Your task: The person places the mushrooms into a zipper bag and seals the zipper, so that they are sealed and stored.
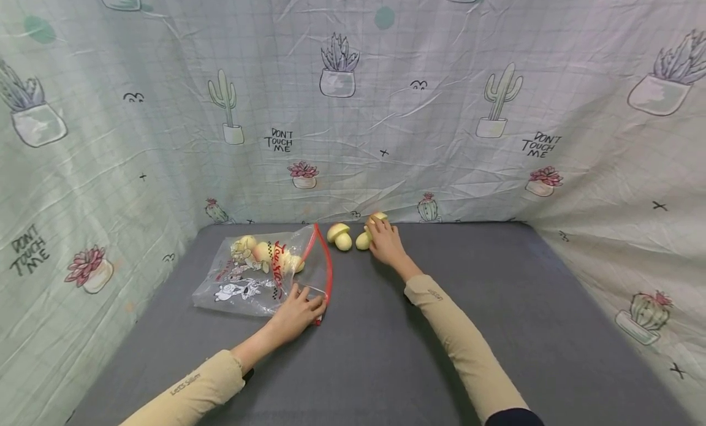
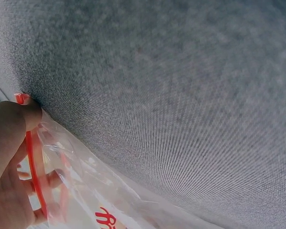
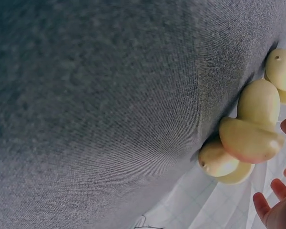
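A clear plastic zip bag (image 1: pixel 237 294) with a red closure strip and printed cartoon figures lies on the grey table, several yellowish mushroom-shaped pieces (image 1: pixel 261 251) inside it. At the bag's red-edged mouth my left hand (image 1: pixel 295 312) holds the near corner; the left wrist view shows the thumb (image 2: pixel 31 114) over the red strip. My right hand (image 1: pixel 388 242) is at loose mushroom-shaped pieces by the back edge, partly covering them in the head view. In the right wrist view its spread fingers (image 3: pixel 280 188) are beside a pale yellow mushroom-shaped piece (image 3: pixel 251 136), not curled round it.
Another mushroom-shaped piece (image 1: pixel 339 236) lies between the bag mouth and my right hand. Behind the table (image 1: pixel 469 291) hangs a pale cloth (image 1: pixel 386 138) printed with potted cacti, which also covers both sides.
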Demonstrator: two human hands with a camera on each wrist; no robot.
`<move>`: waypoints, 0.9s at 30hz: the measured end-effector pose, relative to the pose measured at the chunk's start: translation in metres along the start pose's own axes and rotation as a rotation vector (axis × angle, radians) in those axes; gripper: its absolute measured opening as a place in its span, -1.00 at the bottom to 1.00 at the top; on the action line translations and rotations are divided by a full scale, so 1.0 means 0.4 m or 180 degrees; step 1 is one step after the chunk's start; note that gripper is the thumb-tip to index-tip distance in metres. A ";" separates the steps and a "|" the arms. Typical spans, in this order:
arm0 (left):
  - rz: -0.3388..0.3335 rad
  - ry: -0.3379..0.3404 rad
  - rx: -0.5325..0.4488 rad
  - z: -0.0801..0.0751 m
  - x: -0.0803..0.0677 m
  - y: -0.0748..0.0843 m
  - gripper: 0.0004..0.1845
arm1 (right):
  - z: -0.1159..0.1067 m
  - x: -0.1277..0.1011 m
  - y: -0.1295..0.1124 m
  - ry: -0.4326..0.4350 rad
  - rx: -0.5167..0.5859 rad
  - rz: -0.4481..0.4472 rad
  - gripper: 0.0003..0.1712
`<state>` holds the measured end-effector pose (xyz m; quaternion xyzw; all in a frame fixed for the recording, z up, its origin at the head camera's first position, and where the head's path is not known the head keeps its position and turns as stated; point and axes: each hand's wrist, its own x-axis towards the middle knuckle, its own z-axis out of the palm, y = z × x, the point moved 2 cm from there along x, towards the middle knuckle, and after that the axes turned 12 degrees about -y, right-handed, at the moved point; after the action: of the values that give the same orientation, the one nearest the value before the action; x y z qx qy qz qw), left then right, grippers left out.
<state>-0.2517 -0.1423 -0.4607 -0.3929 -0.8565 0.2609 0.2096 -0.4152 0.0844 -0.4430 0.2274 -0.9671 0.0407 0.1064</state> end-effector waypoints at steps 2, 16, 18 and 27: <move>-0.0001 0.0015 -0.0010 0.001 -0.001 -0.001 -0.66 | 0.005 0.006 0.000 -0.0095 0.0008 0.0062 -0.40; 0.0025 -0.0036 -0.0062 -0.002 0.002 0.001 -0.66 | 0.026 0.017 -0.004 -0.0302 -0.0087 0.0022 -0.31; 0.0023 -0.0068 -0.0073 -0.003 0.004 0.000 -0.66 | 0.024 0.018 -0.007 -0.0363 -0.0125 0.0028 -0.28; 0.0017 -0.0097 -0.0028 0.001 0.002 0.001 -0.65 | 0.026 0.017 -0.014 -0.0742 -0.0284 0.0095 -0.27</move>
<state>-0.2523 -0.1415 -0.4612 -0.3920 -0.8597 0.2637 0.1941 -0.4205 0.0752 -0.4514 0.2111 -0.9771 -0.0275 0.0027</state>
